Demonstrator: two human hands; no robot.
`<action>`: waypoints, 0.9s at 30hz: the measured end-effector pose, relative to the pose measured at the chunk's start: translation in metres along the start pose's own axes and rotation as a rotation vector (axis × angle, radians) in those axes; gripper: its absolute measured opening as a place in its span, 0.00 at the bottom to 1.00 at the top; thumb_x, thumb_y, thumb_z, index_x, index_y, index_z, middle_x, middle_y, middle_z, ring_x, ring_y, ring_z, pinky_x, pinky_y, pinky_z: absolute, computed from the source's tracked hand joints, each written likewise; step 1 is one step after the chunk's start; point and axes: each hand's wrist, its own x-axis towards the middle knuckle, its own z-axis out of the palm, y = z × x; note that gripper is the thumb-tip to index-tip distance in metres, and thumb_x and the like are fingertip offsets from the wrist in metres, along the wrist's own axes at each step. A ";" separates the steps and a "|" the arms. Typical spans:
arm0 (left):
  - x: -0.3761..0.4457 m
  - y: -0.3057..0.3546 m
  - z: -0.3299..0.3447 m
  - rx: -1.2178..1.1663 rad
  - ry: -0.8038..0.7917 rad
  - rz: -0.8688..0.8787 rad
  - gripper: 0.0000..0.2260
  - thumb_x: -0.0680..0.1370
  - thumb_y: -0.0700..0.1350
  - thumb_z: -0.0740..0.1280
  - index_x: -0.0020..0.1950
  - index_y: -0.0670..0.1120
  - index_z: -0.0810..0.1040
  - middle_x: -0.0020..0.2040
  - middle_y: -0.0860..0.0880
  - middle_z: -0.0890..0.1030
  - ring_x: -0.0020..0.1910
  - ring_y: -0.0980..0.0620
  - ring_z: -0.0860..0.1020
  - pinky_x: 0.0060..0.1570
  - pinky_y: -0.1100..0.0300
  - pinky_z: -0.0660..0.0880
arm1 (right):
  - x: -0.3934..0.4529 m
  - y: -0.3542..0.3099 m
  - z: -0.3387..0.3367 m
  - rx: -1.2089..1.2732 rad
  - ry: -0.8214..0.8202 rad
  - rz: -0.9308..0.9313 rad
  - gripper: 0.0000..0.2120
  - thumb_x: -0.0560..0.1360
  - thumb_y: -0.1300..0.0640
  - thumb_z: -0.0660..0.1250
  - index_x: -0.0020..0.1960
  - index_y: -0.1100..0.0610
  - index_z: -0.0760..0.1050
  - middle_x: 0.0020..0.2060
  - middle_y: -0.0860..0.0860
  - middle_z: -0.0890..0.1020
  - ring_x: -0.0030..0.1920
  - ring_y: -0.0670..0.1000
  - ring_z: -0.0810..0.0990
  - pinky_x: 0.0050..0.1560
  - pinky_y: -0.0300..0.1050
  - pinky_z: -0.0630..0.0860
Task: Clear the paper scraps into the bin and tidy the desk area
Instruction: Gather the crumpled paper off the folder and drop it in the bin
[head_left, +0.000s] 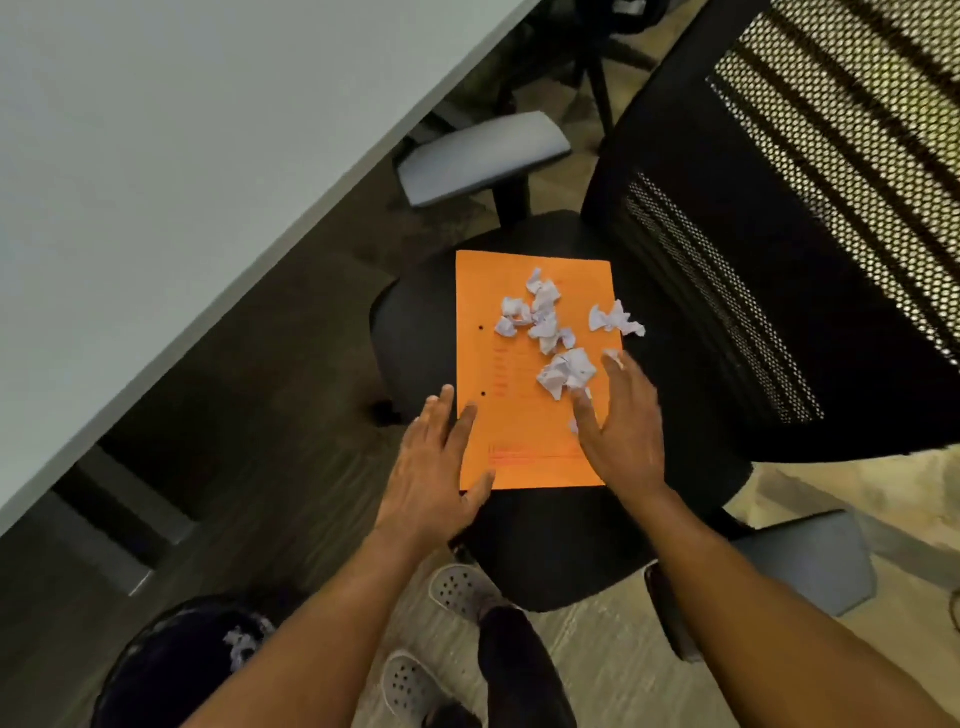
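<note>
An orange folder (524, 431) lies flat on the black seat of an office chair (566, 540). Several crumpled white paper scraps (543, 322) are scattered over its upper half, and one scrap (615, 319) overhangs the folder's right edge. My left hand (434, 473) rests on the folder's left edge with its fingers spread and its thumb on the lower corner. My right hand (626, 431) lies over the folder's right side, fingers apart, fingertips touching the nearest scrap (566, 371). A dark round bin (171, 670) stands on the floor at the lower left with a white scrap inside.
A pale desk top (171, 156) fills the upper left. The chair's mesh backrest (810, 218) rises at the right, with grey armrests (480, 156) behind and at the lower right. My feet in light perforated shoes (457, 587) stand beside the chair base.
</note>
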 end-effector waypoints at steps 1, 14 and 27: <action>0.014 -0.001 0.002 0.023 -0.003 0.022 0.36 0.77 0.62 0.60 0.79 0.48 0.53 0.80 0.44 0.47 0.78 0.42 0.50 0.75 0.45 0.54 | 0.012 0.014 -0.001 -0.017 -0.004 0.005 0.28 0.80 0.42 0.60 0.75 0.55 0.63 0.75 0.57 0.63 0.74 0.57 0.61 0.70 0.60 0.64; 0.209 0.014 0.034 0.209 0.114 0.192 0.38 0.74 0.74 0.53 0.79 0.58 0.51 0.81 0.44 0.47 0.78 0.40 0.46 0.73 0.39 0.47 | 0.133 0.078 0.049 -0.015 -0.081 -0.049 0.37 0.71 0.29 0.59 0.76 0.44 0.59 0.78 0.57 0.57 0.77 0.60 0.54 0.74 0.61 0.57; 0.217 0.020 0.052 0.223 0.106 0.313 0.22 0.77 0.52 0.60 0.68 0.44 0.73 0.70 0.37 0.70 0.69 0.38 0.67 0.66 0.44 0.65 | 0.106 0.082 0.058 0.073 0.079 -0.231 0.13 0.79 0.55 0.60 0.52 0.61 0.79 0.55 0.59 0.78 0.56 0.59 0.74 0.56 0.60 0.72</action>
